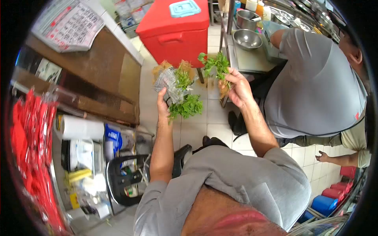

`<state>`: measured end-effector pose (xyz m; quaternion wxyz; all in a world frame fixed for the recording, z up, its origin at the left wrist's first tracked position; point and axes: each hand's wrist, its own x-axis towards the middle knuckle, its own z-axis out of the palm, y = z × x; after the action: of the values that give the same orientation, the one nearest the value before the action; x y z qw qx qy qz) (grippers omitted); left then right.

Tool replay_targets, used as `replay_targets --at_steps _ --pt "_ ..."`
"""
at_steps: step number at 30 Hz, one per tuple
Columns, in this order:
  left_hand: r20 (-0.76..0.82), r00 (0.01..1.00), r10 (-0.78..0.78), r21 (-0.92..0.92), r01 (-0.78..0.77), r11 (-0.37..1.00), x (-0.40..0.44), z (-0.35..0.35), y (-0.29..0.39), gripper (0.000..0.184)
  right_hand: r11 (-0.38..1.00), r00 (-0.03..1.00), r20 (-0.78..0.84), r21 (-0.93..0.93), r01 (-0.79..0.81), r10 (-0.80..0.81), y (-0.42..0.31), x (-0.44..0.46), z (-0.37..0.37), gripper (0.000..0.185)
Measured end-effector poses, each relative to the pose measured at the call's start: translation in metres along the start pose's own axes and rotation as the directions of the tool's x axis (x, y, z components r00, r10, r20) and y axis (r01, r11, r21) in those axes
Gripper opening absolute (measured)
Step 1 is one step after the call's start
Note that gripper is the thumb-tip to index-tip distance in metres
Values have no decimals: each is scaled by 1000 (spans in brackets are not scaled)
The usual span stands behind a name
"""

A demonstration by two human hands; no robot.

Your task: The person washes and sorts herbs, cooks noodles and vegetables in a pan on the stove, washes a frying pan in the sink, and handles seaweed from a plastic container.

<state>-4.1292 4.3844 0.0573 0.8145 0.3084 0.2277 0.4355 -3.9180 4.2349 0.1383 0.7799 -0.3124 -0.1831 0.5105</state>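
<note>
My left hand (162, 103) is closed around a bundle of leafy green herbs (187, 106) partly wrapped in newspaper (168, 84). Brownish roots show at the far end of that bundle, and green leaves stick out on its right and near sides. In my right hand (239, 89) a smaller bunch of herbs (215, 65) is pinched by its stems, leaves upward and brown roots (223, 89) hanging below. Both bunches are held in the air above the tiled floor, a short gap apart.
Ahead stands a red cooler box (173, 33) with a light blue lid-like item (184, 8) on top. A co-worker in a grey shirt (315, 82) stands close on my right by a counter with a steel bowl (247, 39). A black chair (126, 179) is at left.
</note>
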Motion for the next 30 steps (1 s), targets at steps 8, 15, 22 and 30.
replay_targets --at_steps 8,15,22,30 --pt "300 879 -371 50 374 926 207 50 -43 40 962 915 -324 49 269 -239 -6 123 -51 19" --pt "561 607 -563 294 490 821 385 132 -77 44 904 685 -612 -127 409 -396 -8 191 -100 17" --pt "670 395 -628 298 632 715 496 264 -139 36 834 595 -668 -71 547 -446 -1 261 -139 18" --pt "664 298 -686 316 719 618 558 296 -191 32 689 489 -667 -50 723 -561 16 309 -166 24"
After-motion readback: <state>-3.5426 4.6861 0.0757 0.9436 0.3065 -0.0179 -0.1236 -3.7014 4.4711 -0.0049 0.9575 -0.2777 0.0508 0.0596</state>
